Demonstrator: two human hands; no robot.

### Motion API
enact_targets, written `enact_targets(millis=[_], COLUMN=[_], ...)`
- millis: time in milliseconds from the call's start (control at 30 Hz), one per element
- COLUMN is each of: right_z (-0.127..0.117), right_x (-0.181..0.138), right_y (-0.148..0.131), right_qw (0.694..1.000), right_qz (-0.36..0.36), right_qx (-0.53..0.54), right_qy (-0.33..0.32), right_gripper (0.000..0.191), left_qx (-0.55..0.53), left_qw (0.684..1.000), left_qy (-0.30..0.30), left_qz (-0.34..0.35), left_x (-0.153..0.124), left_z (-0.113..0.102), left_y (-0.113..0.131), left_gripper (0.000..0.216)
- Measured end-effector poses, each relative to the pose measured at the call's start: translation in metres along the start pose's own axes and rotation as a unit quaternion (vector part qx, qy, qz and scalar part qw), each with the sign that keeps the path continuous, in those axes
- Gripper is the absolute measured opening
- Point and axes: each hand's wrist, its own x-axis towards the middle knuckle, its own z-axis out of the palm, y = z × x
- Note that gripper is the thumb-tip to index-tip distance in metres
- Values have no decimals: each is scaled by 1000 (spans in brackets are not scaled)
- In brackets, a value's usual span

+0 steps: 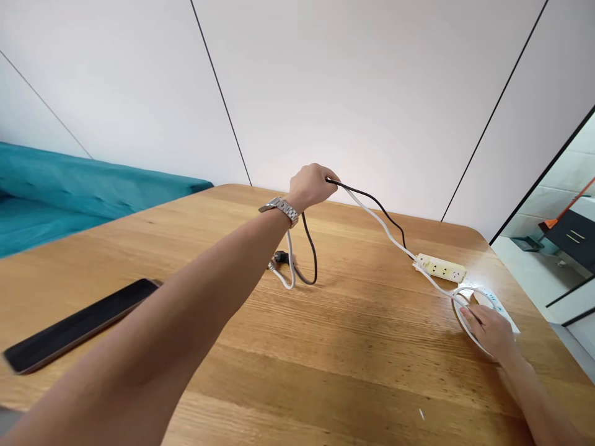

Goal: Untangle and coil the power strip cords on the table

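My left hand [314, 184] is raised above the far part of the table, its fingers pinched on a black cord [372, 197] and a white cord [380, 220]. Below it hang the cords' other ends, with a black plug [281, 257] and a white plug [272, 267] partly behind my forearm. The black cord runs right to a yellowed power strip [440, 268]. At the right, my right hand [491, 331] is closed on the white cord, which loops around there. A white power strip [510, 321] lies partly hidden behind this hand.
A dark phone or tablet [83, 322] lies on the wooden table [353, 359] at the left, partly behind my forearm. A teal sofa [93, 189] stands beyond the left edge. The white wall [353, 93] rises behind the table. A doorway opens at the right.
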Motion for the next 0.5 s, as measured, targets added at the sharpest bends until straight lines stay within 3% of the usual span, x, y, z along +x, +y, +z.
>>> enact_targets(millis=[100, 267, 367, 467, 500], right_z=[-5, -5, -5, -5, -3], right_x=[-18, -25, -16, -2, 3], right_y=[23, 35, 12, -41, -64], right_qw=[997, 994, 998, 990, 987], right_qz=[33, 72, 42, 30, 23], right_qx=[33, 47, 41, 58, 97], right_qy=[-69, -68, -9, 122, 127], right_gripper=[57, 53, 42, 29, 22], left_qx=[-16, -43, -104, -198, -229], left_qw=[999, 995, 985, 958, 947], left_qy=[11, -16, -101, -182, -201], left_qz=[-37, -94, -97, -100, -101], left_x=[1, -2, -6, -13, -16], left_z=[-11, -29, -37, -44, -46], left_y=[-9, -15, -6, 9, 16], left_gripper=[26, 13, 14, 29, 33])
